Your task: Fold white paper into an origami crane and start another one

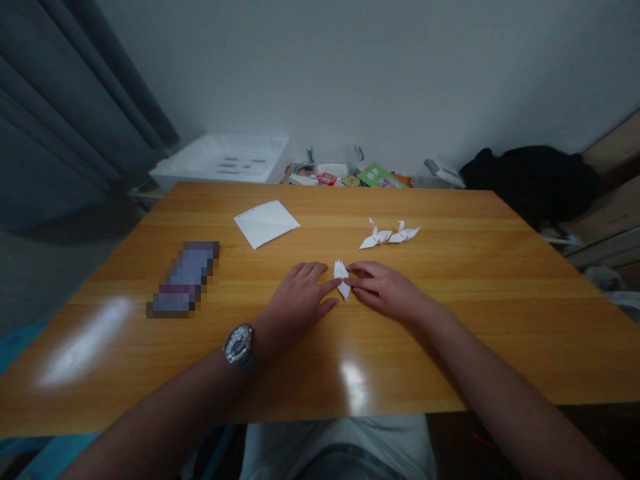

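Observation:
A small white folded paper piece point(341, 272), a narrow diamond with a split far end, lies on the wooden table between both hands. My left hand point(303, 293) has its fingers spread over the tabletop, and one fingertip touches the paper's left edge. My right hand point(383, 288) comes in from the other side, its fingers bent and its fingertips closed at the paper's right edge. Just beyond it sit two white paper cranes point(390, 236) side by side, touching or nearly so. Farther left lies a white sheet of paper point(267, 224) with a perforated edge.
A blurred-out phone-like object point(186, 279) lies on the left of the wooden table point(400, 373). Behind the table are a white plastic tub point(225, 157) and assorted packets point(383, 176). A black cloth heap point(530, 180) is at the right; a grey curtain point(65, 100) hangs left.

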The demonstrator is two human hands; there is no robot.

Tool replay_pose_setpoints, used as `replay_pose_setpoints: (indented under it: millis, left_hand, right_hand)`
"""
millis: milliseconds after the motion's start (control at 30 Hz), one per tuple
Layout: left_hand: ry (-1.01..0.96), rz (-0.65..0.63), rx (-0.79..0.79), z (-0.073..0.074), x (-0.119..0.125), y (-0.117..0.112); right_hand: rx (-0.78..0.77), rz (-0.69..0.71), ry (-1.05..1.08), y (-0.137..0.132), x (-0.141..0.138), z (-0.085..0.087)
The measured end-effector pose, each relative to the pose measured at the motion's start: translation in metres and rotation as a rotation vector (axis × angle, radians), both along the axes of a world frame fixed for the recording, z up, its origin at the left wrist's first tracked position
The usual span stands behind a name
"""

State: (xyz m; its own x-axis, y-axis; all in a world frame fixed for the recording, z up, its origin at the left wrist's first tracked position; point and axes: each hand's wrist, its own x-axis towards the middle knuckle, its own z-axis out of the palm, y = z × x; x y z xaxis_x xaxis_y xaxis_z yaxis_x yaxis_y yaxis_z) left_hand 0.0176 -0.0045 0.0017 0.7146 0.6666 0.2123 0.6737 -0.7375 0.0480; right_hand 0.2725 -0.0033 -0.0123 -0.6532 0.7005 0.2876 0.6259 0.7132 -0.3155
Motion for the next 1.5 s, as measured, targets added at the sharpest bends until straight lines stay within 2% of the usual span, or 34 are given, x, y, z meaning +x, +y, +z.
replay_pose_setpoints:
  millis: [300,567,900,1067,1167,1500]
  left_hand:
    - [-0.056,0.015,-0.011,0.001,0.006,-0.002]
    - [-0.07,0.015,-0.065,0.004,0.01,-0.003]
    - [-0.075,0.024,-0.095,0.001,0.007,0.003]
    - [-0.052,-0.009,-0.092,-0.002,0.005,0.01]
    - [-0.038,-0.028,-0.071,-0.003,0.004,0.012]
    - [0.042,-0.053,0.002,0.003,0.007,0.001]
  right_hand:
    - [-0.004,0.002,-0.06,-0.007,-0.006,0.009]
    - [-0.038,0.009,-0.1,-0.007,-0.01,0.005]
    - [-0.132,0.034,0.02,-0.008,-0.012,0.006]
    - [-0.008,-0.094,0.086,-0.003,-0.007,0.002]
    - [0.045,-0.106,0.087,0.0,-0.005,-0.001]
    - [0.006,-0.085,0.083,0.004,-0.005,-0.01]
